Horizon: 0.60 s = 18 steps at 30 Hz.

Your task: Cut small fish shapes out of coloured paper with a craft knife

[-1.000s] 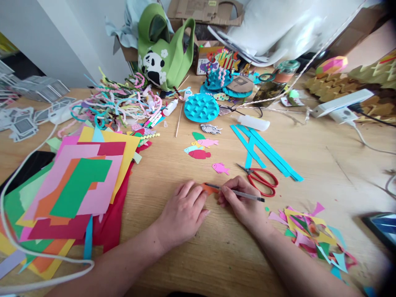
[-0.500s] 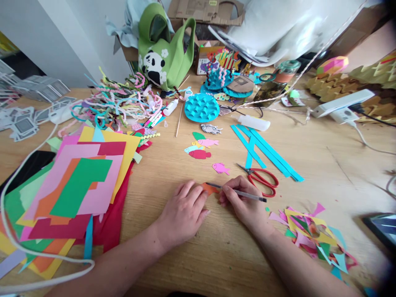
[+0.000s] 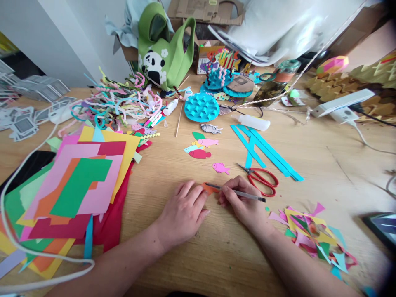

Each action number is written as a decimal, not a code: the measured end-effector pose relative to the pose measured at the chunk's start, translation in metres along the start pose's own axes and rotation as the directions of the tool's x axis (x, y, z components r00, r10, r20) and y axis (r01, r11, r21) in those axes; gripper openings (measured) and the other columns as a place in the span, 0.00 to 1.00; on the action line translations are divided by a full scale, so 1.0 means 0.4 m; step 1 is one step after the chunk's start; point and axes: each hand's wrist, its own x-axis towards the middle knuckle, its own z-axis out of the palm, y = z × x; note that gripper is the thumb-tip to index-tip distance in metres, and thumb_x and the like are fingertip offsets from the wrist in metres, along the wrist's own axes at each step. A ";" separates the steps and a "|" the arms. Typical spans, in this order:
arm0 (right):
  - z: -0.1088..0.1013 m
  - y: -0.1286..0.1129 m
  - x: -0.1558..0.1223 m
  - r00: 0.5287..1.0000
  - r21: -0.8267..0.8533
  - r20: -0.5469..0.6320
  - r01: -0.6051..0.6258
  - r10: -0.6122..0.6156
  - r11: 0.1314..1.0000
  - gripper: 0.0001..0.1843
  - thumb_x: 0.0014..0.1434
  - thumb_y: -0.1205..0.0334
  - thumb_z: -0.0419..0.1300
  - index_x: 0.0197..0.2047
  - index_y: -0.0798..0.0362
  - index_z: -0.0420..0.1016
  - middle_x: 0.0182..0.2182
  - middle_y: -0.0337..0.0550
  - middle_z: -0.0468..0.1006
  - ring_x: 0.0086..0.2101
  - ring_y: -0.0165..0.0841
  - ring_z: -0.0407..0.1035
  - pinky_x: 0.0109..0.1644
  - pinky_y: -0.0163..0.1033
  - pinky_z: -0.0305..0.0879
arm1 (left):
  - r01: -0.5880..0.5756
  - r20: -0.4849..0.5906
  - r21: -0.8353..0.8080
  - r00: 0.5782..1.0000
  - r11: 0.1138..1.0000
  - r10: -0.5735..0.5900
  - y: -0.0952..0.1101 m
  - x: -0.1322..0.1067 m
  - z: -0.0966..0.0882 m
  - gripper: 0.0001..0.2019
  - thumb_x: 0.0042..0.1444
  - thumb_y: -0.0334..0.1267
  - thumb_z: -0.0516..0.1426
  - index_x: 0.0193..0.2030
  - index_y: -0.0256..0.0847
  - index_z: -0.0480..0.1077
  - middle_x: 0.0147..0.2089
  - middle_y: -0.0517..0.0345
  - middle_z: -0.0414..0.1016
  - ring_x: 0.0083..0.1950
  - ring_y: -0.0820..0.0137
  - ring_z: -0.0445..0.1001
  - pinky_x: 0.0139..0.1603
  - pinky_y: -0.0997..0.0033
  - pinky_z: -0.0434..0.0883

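My left hand (image 3: 185, 210) lies on the table with its fingers loosely stretched, and their tips press down a small piece of orange paper (image 3: 210, 189). Much of that paper is hidden by my hands, so its full outline cannot be told. A slim pen (image 3: 247, 194) with a clear barrel is pinched in my right hand (image 3: 243, 202), its dark tip on the orange paper. Just beyond my hands lies a pink paper fish (image 3: 220, 168). Farther back a red paper fish (image 3: 200, 154) overlaps several others. Red-handled scissors (image 3: 262, 181) rest close to my right hand.
Coloured paper sheets (image 3: 105, 165) are stacked at left, below tangled pipe cleaners (image 3: 123, 99). Blue paper strips (image 3: 272, 154) lie behind the scissors. Paper scraps (image 3: 324, 239) are heaped at right. A white bottle (image 3: 253, 122) and a blue bumpy disc (image 3: 201, 107) are farther back.
The pen has shifted very slightly to the left, its tip still on the orange paper. Both hands otherwise stay in place.
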 end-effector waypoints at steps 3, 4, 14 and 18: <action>0.001 0.002 0.000 1.000 0.002 -0.014 -0.003 0.003 1.000 0.15 0.60 0.51 0.61 0.29 0.50 0.65 0.19 0.40 0.75 0.19 0.31 0.69 0.22 0.36 0.66 | 0.001 0.007 -0.004 1.000 1.000 -0.001 0.000 0.001 -0.001 0.18 0.65 0.41 0.53 0.59 0.35 0.65 0.57 0.48 0.70 0.63 0.54 0.61 0.64 0.53 0.61; 0.001 0.003 0.000 1.000 0.002 -0.016 -0.002 0.002 1.000 0.14 0.60 0.51 0.61 0.29 0.50 0.65 0.19 0.39 0.75 0.19 0.31 0.69 0.22 0.36 0.66 | -0.001 0.009 -0.004 1.000 1.000 0.001 0.000 0.002 -0.001 0.18 0.65 0.41 0.53 0.59 0.35 0.66 0.56 0.48 0.70 0.63 0.54 0.61 0.64 0.53 0.61; 0.001 -0.009 0.002 0.999 -0.026 -0.041 0.010 -0.011 1.000 0.12 0.60 0.56 0.60 0.28 0.50 0.65 0.18 0.39 0.75 0.18 0.31 0.69 0.22 0.35 0.65 | -0.002 0.003 -0.003 1.000 1.000 0.002 0.001 0.002 -0.001 0.18 0.65 0.41 0.53 0.58 0.34 0.66 0.56 0.48 0.69 0.63 0.54 0.60 0.64 0.52 0.62; 0.000 -0.004 0.000 0.999 -0.019 -0.015 0.029 -0.029 0.999 0.12 0.61 0.55 0.60 0.29 0.51 0.65 0.19 0.39 0.75 0.19 0.31 0.69 0.22 0.35 0.65 | -0.005 -0.005 -0.003 1.000 1.000 0.005 0.001 0.002 0.001 0.18 0.65 0.41 0.53 0.58 0.34 0.66 0.56 0.48 0.70 0.62 0.54 0.61 0.63 0.52 0.62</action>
